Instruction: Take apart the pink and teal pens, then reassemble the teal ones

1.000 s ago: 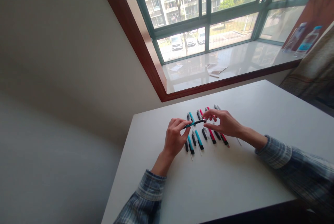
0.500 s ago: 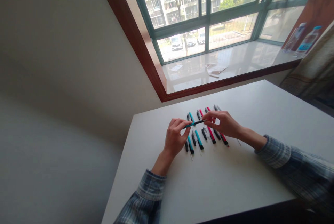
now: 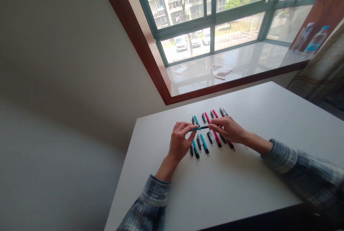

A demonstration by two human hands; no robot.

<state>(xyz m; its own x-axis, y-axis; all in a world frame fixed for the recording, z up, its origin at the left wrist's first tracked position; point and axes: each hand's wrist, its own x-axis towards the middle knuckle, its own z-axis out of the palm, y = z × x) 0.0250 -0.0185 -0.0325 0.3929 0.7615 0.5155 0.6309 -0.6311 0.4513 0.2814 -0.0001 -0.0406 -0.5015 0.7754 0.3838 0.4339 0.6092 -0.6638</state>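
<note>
Between my two hands a teal and black pen [image 3: 204, 127] is held nearly level above the table. My left hand [image 3: 178, 139] pinches its teal end. My right hand [image 3: 230, 130] has thumb and fingers closed at the black end, and the fingertips cover the tip there. Below and around the hands lie rows of pen parts: teal barrels [image 3: 204, 143] with black ends, pink barrels [image 3: 217, 139], and black pieces [image 3: 209, 137]. Thin pale refills [image 3: 196, 160] lie among them. My right hand hides part of the far rows.
The white table [image 3: 150, 145] meets the wall and a window ledge [image 3: 196, 80] at its far side. On the ledge are a crumpled cloth [image 3: 221, 71] and clear bottles, one a blue-capped bottle [image 3: 318, 39]. A curtain [image 3: 309, 80] hangs at the right.
My right hand has shifted slightly left and closed in along the pen, and less of the black end shows. My left hand keeps its pinch in nearly the same place.
</note>
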